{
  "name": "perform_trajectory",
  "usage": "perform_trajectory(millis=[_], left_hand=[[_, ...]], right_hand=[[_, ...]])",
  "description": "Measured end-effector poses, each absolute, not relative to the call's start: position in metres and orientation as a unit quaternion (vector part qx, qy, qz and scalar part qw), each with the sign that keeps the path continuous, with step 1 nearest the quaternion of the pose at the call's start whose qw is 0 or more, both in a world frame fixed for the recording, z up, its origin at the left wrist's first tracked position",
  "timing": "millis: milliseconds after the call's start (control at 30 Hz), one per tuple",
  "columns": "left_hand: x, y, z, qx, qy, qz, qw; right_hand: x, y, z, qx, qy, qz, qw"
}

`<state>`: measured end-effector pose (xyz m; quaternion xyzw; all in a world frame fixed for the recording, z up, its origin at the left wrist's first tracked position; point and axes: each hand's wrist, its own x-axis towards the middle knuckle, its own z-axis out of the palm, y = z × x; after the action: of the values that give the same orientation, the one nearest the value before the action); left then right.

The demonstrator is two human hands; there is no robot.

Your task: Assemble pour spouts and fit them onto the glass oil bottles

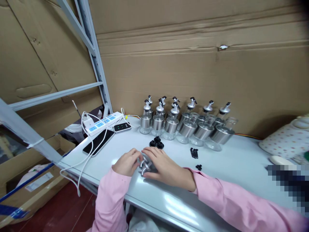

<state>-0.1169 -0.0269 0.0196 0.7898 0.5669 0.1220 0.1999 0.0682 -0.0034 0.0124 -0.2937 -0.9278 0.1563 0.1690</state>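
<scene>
Several small silver pourer spouts point(145, 165) lie bunched together on the table near its front edge, partly hidden by my hands. My left hand point(127, 162) is at their left side, its fingers curled inward against them. From the right, my right hand point(164, 164) cups round the same bunch, fingers over the far side and thumb at the near side. Just beyond my fingers stand three black ribbed stoppers point(156, 142). To the right lie several black spout levers point(194, 153) and a few tiny black pieces point(199, 167).
Glass bottles with steel bands point(172, 125) stand in rows at the back, several topped with pourers, three front right ones open. A power strip point(103, 123), phone point(98, 142), small device point(122, 127) and white cables occupy the left. A metal shelf post point(96, 64) rises there. A dotted bundle point(280, 141) sits right.
</scene>
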Motion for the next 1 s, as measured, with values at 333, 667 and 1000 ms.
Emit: perform_trajectory(millis=[333,667,1000], left_hand=[[-0.123,-0.025,0.004,0.765,0.599,0.164,0.17],[-0.122,-0.026,-0.001,0.766,0.589,0.2,0.16],[-0.12,-0.026,0.002,0.774,0.56,0.261,0.139]], right_hand=[[0.058,0.004,0.005,-0.279,-0.946,0.069,0.15],[0.065,0.012,0.018,-0.306,-0.911,0.06,0.269],[0.099,0.099,0.051,-0.446,-0.619,0.133,0.632]])
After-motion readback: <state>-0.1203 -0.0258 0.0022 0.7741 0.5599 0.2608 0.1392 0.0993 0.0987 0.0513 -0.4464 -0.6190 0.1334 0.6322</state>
